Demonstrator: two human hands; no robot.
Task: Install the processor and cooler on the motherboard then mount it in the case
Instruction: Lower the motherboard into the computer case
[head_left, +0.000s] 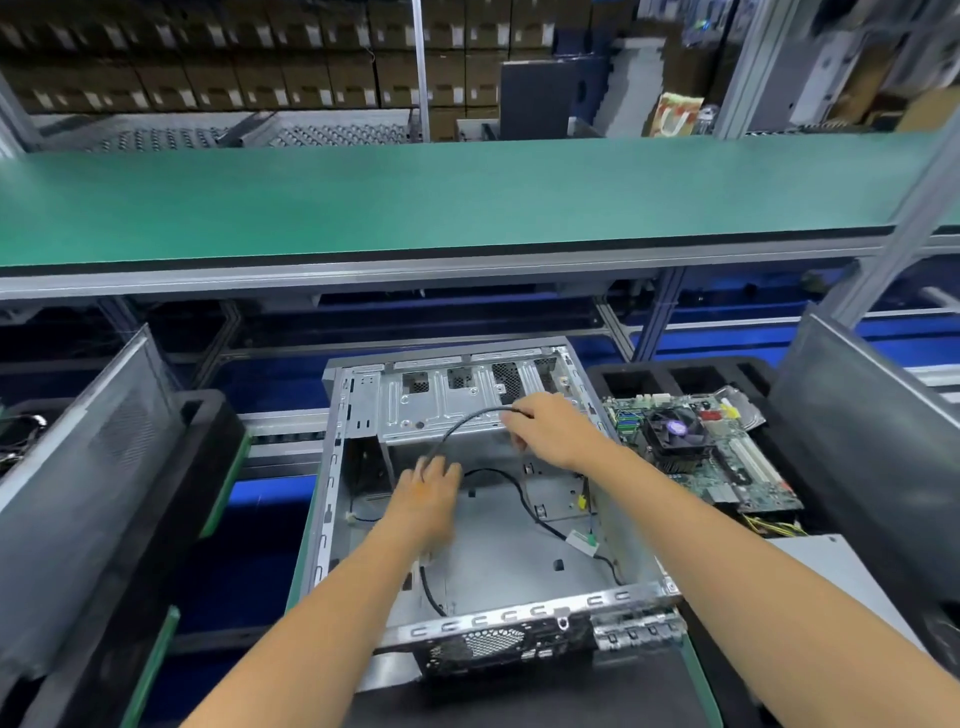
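Note:
An open grey computer case (509, 551) lies flat in front of me, its inside bare except for cables. A black cable (462, 423) arcs above the case between both hands. My right hand (550, 428) pinches its upper end near the drive bay. My left hand (426, 491), blurred, grips the cable lower down over the case floor. Right of the case, the green motherboard (748, 473) lies on a black foam tray, with a black fan cooler (675, 431) mounted on it.
A second black cable with a white connector (582, 541) runs across the case floor. Grey side panels lean at the left (78, 467) and right (872, 415). A green shelf (467, 192) spans overhead behind the case. Black foam trays (691, 379) flank the case.

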